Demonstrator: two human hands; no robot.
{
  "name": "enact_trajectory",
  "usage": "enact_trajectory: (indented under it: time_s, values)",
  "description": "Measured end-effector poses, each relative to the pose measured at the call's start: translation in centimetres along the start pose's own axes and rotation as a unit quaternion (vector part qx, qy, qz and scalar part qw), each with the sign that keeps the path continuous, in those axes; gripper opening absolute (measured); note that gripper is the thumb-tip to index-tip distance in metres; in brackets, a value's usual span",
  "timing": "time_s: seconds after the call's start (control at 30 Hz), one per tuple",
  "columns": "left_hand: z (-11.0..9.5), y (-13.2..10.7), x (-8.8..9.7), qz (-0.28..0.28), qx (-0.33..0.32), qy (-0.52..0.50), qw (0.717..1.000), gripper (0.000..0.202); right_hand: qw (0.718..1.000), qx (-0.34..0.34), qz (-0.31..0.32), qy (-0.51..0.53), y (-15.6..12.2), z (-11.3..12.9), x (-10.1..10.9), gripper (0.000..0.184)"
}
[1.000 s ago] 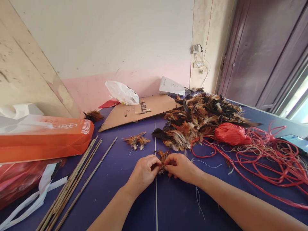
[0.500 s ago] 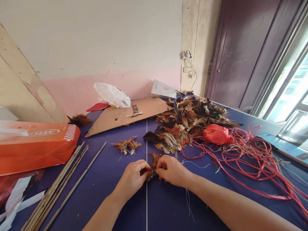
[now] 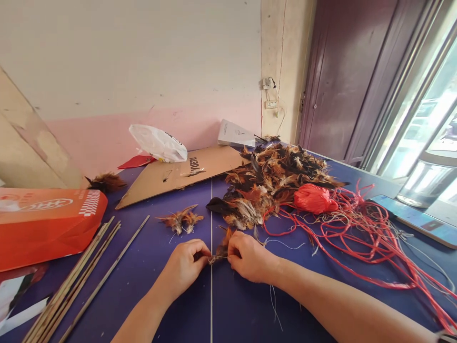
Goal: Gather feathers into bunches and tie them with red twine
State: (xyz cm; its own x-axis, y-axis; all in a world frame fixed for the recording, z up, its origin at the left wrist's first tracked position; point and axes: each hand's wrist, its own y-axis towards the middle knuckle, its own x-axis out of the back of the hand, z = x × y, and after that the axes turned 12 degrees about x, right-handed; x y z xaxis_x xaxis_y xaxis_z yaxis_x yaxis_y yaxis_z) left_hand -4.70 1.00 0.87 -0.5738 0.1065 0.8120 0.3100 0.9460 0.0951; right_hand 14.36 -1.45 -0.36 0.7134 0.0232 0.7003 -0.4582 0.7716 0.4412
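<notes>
My left hand is closed in a pinch on a thin string at the left side of a small brown feather bundle. My right hand is closed at the bundle's right side, pinching the string too. Pale string stretches between the two hands across the bundle's base, and its loose tail hangs below my right wrist. Just beyond my left hand lie two small tied feather bundles. A large pile of brown and black feathers spreads beyond my right hand.
Thin sticks and an orange bag lie at left. A cardboard sheet carries a white plastic bag and a white box. Right of the feathers are tangled red twine, a phone and a glass.
My hands have drawn apart, the left one moving leftward, and the string between them is pulled straighter across the feather bundle. The camera view has shifted slightly.
</notes>
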Motion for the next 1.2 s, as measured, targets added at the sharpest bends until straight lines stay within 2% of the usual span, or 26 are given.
enact_trajectory:
  time_s: [0.23, 0.4, 0.53, 0.67, 0.77, 0.9, 1.07, 1.2]
  values:
    - [-0.4, -0.3, 0.6, 0.024, 0.023, 0.014, 0.999, 0.012, 1.0, 0.016, 0.01, -0.014, 0.0, 0.1, 0.1, 0.011]
    - [0.0, -0.2, 0.6, 0.04, 0.039, -0.004, 0.998, 0.01, 0.999, 0.022, 0.014, -0.023, -0.1, -0.1, 0.0, 0.011]
    - [0.1, -0.1, 0.7, 0.056, 0.052, -0.115, 0.99, 0.008, 1.0, 0.007, 0.006, -0.018, 0.0, -0.2, -0.1, 0.01]
    - [-0.9, -0.5, 0.4, 0.101, 0.046, -0.27, 0.956, 0.012, 1.0, -0.001, 0.009, -0.022, 0.1, -0.3, -0.3, 0.01]
    - [-1.7, -0.8, -0.1, 0.129, 0.063, -0.328, 0.933, 0.011, 0.999, 0.001, 0.012, -0.034, 0.1, -0.4, -0.4, 0.011]
    - [-2.2, -1.0, -0.4, 0.155, 0.089, -0.342, 0.922, 0.011, 1.0, 0.002, -0.002, -0.005, 0.1, -0.5, -0.5, 0.009]
    - [-2.1, -0.9, -0.4, 0.149, 0.107, -0.319, 0.93, 0.016, 0.999, -0.009, -0.032, 0.016, 0.0, -0.6, -0.6, 0.009]
    - [-1.9, -0.7, -0.7, 0.172, 0.129, -0.294, 0.931, 0.018, 0.999, -0.008, -0.044, 0.016, -0.1, -0.7, -0.8, 0.01]
